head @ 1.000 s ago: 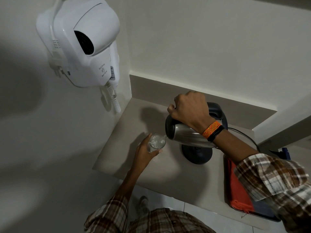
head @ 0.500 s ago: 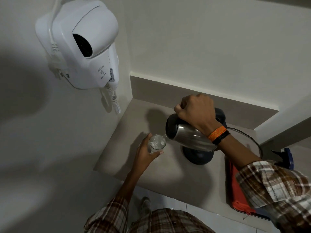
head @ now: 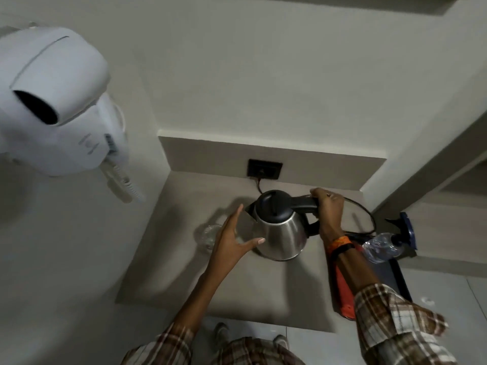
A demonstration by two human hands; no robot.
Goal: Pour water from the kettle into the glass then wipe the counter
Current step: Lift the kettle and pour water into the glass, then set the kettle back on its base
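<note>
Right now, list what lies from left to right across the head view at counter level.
Wall-mounted hair dryer → glass → left hand → kettle → right hand → plastic bottle

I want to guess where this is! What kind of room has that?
Probably a hotel room: a wall-mounted hair dryer, a small electric kettle plugged in on a little counter, and a bottled water on a tray.

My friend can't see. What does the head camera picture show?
A person's right hand holds the black handle of a steel kettle standing upright on a grey counter. Their open left hand hovers beside it, partly covering a clear glass. A white hair dryer hangs on the wall.
</note>
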